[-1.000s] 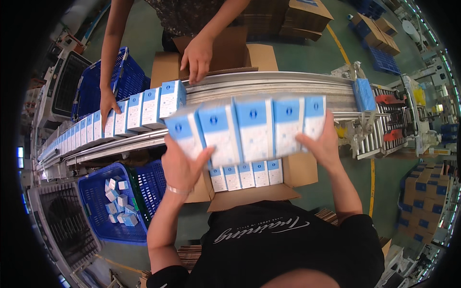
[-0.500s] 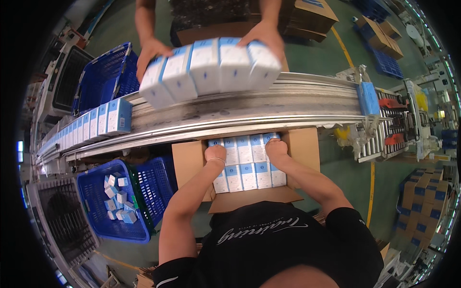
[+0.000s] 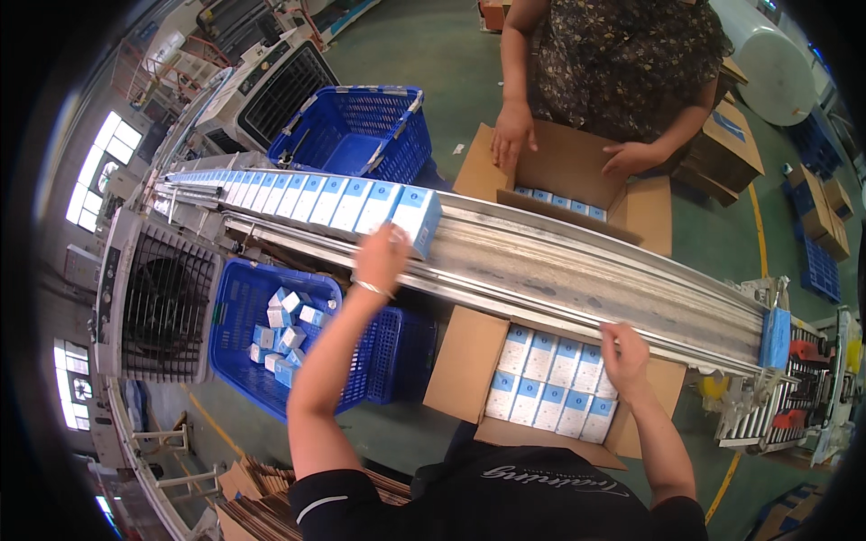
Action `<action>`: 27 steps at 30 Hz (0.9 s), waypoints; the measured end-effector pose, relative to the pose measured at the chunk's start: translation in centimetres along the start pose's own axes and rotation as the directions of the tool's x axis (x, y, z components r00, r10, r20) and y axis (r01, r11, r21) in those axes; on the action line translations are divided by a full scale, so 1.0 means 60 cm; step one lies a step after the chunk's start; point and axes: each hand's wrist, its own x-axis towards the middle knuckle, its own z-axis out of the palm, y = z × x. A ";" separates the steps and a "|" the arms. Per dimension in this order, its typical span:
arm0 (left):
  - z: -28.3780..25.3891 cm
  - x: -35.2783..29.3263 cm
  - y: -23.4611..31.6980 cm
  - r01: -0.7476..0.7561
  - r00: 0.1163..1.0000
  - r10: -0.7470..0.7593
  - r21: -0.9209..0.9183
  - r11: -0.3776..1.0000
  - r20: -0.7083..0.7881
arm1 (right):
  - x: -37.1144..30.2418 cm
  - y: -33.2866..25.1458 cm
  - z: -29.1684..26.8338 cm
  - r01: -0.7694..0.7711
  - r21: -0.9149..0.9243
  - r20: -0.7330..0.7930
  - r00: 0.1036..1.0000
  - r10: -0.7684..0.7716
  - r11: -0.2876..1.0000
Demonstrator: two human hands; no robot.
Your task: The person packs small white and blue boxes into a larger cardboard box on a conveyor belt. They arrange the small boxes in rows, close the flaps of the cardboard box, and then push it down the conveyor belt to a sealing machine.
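A row of small white-and-blue cartons stands on the conveyor at the left. Smeared by motion, my left hand is at the near side of the row's end cartons; its fingers are too blurred to read. My right hand hovers over the right edge of the open cardboard box in front of me, fingers loosely bent with nothing between them. Inside that box, white-and-blue cartons stand in two rows.
Across the conveyor, a person's hands are at another open cardboard box with similar cartons inside. A blue basket with loose small cartons stands at the left; another blue basket is beyond the conveyor. Flattened cardboard lies at lower left.
My hands have come out of the near box; the left has moved to the carton row. The person opposite has let go of several cartons, and the view has shifted left.
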 end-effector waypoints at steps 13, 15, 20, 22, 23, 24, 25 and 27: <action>0.004 0.187 -0.278 0.458 0.801 -0.353 -0.117 0.881 0.484 | 0.032 0.063 0.060 -0.454 -0.153 0.045 0.884 0.465 0.878; 0.008 0.168 -0.180 0.350 0.832 -0.263 -0.093 0.932 0.489 | 0.045 0.070 0.056 -0.524 -0.060 0.131 0.840 0.527 0.850; 0.121 0.042 0.151 0.157 0.912 -0.034 -0.271 0.950 0.408 | 0.132 0.080 0.061 -0.743 -0.005 0.123 0.664 0.737 0.670; 0.119 0.030 0.203 0.130 0.920 0.018 -0.350 0.928 0.391 | 0.099 0.152 0.035 -0.725 0.202 0.179 0.688 0.703 0.658; 0.113 0.021 0.207 0.117 0.930 0.062 -0.451 0.885 0.362 | 0.091 0.144 0.014 -0.692 0.218 0.147 0.720 0.678 0.688; 0.098 0.008 0.213 0.107 0.938 0.098 -0.546 0.831 0.334 | 0.082 0.130 -0.007 -0.658 0.227 0.085 0.748 0.658 0.718; 0.078 -0.008 0.225 0.029 0.967 0.142 -0.642 0.766 0.213 | 0.074 0.111 -0.029 -0.620 0.234 0.023 0.773 0.634 0.749; 0.047 -0.061 0.241 -0.081 0.989 0.139 -0.630 0.773 0.044 | 0.045 0.047 -0.091 -0.600 0.302 -0.049 0.766 0.641 0.741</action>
